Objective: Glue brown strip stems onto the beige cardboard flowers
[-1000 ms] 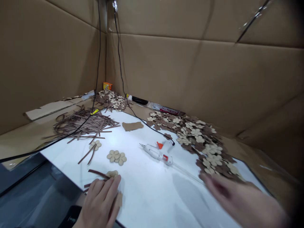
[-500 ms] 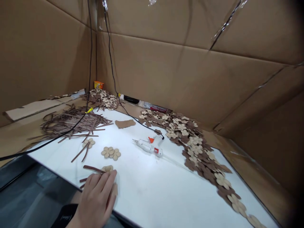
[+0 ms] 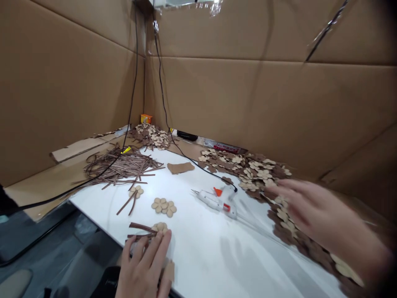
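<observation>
As left hand [image 3: 144, 263] touches 1 flower [image 3: 160, 227], right hand [image 3: 313, 207] overhangs others [image 3: 264, 174].

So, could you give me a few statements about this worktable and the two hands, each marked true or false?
1. The glue gun lies on the white board. True.
2. The right hand is gripping the glue gun. False: the right hand is at the heap of flower shapes, blurred, and the glue gun lies apart from it.
3. A black cord reaches the glue gun's handle. True.
4. The heap of flower shapes is all one colour. False: some are beige, others brown.
5. The left hand has its fingertips at a beige flower. True.
6. The orange box stands beside the left hand. False: the orange box is in the far corner.
</observation>
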The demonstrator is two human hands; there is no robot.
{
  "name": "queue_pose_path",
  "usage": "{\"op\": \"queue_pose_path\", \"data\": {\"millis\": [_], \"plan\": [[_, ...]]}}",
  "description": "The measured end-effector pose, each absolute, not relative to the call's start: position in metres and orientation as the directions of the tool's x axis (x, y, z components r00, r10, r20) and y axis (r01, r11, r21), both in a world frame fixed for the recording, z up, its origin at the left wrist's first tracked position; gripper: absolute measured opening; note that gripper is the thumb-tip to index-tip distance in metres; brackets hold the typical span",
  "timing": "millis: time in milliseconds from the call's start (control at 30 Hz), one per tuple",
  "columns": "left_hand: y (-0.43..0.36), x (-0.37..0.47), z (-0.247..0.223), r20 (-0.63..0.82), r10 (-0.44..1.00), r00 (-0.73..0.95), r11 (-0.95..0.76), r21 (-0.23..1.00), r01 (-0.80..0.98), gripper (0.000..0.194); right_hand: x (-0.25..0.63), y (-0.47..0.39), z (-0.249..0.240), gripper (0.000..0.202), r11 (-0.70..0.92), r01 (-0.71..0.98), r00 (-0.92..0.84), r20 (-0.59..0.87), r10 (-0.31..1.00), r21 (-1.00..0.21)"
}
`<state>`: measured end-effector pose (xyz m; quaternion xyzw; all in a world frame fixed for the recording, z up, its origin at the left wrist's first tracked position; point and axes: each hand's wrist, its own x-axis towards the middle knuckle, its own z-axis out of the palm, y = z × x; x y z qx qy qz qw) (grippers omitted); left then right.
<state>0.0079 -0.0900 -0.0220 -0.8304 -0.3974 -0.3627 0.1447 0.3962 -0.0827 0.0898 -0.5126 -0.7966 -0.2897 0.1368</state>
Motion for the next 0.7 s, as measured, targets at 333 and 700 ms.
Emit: {"op": "queue_pose_path", "data": {"millis": [333,700], "plan": [[-0.073,0.008,-0.017,0.626,0.686,0.371,-0.545,0.103,0.832,0.040,0.375,0.022,0.036,0.058,0.701,0.654,-0.737,0.029,0.676,0.284],[-0.065,0.037,-0.016,0.477,0.803,0.357,-0.380,-0.052,0.923,0.046,0.366,0.024,0.029,0.027,0.624,0.758,-0.616,0.106,0.780,-0.190]]}}
